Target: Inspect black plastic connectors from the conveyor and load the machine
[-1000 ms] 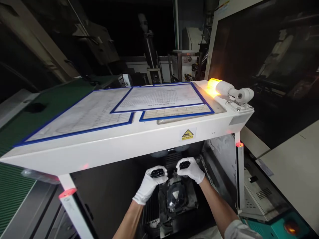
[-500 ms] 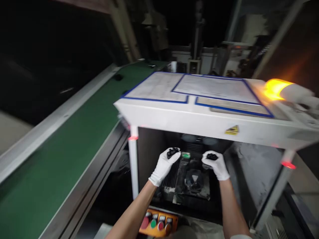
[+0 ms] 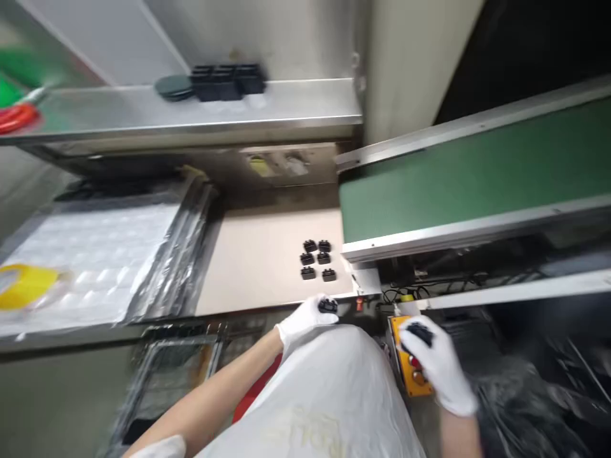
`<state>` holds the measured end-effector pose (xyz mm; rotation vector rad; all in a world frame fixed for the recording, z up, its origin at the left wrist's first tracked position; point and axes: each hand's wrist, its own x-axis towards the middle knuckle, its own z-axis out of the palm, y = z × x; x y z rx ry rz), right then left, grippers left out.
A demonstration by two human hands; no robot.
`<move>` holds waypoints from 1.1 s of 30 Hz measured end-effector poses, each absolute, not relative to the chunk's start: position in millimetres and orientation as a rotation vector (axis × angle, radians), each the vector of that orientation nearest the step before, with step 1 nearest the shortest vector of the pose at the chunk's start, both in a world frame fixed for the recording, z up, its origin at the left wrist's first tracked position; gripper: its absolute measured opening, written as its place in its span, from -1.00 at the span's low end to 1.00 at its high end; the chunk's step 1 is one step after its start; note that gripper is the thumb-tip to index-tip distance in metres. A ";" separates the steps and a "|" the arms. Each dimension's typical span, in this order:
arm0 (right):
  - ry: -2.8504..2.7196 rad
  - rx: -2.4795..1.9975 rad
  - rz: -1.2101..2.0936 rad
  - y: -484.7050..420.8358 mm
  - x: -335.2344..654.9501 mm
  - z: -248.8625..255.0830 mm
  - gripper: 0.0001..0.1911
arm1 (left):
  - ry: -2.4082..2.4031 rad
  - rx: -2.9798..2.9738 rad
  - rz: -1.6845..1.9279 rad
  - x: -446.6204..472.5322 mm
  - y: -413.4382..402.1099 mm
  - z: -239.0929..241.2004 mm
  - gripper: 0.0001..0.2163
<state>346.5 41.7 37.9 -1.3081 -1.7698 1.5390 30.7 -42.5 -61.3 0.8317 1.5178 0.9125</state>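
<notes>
My left hand, in a white glove, is closed around a small black part just in front of the workbench's near edge. A second black part sits in the closed fingers of my right hand, also gloved and a little blurred, over an orange button box. On the beige worktop beyond my left hand stand several similar black parts in two short columns. The exact kind of these parts cannot be made out.
A green conveyor belt runs off to the right. Plastic-wrapped white trays are stacked at left, with a yellow tape roll on top. Black blocks stand on a metal shelf at the back.
My view has swung left from the white machine housing to the workbench. Both hands have come out of the machine, each still holding a black part.
</notes>
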 end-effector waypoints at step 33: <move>-2.426 -1.471 1.198 92.4 70.9 -118.6 -0.70 | 1.641 1.273 0.735 -100.0 -4.0 -143.2 -0.58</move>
